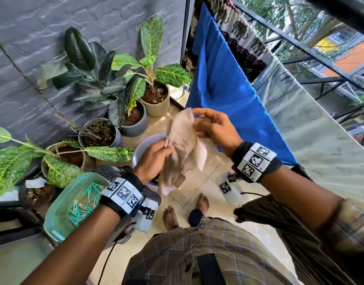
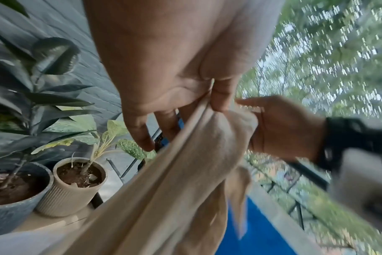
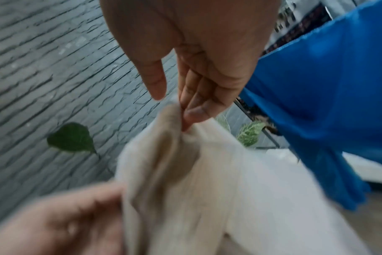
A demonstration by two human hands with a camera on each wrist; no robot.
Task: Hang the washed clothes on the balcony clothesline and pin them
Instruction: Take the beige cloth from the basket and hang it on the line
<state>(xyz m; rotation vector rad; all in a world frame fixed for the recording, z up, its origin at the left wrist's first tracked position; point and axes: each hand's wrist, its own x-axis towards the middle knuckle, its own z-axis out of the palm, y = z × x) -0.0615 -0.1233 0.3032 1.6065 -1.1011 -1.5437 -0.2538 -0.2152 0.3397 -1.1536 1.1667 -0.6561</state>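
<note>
You hold a beige cloth [image 1: 181,149] between both hands, above a white basin [image 1: 144,147] that stands on the tiled floor [image 1: 199,188]. Your left hand [image 1: 154,159] grips the cloth's middle — the left wrist view shows the fabric bunched between thumb and curled fingers [image 2: 220,96]. Your right hand [image 1: 214,126] pinches the cloth's upper edge; in the right wrist view the fingertips [image 3: 194,115] close on a fold of it while the thumb sits just apart, and that picture is blurred. The cloth's lower end hangs loose below your left hand, over the basin's near rim. To your right a blue cloth [image 1: 224,83] hangs draped over a line, with an elephant-print cloth [image 1: 240,31] behind it and a pale sheet [image 1: 312,128] nearer you along the railing [image 1: 312,50]. At your left a green basket [image 1: 68,206] holds teal clothespins [image 1: 88,198] — it sits just beside your left wrist. Potted plants [image 1: 123,83] stand against the grey wall [image 1: 33,38] beyond the basin. Your bare feet [image 1: 185,208] rest on the tiles below the cloth.
</note>
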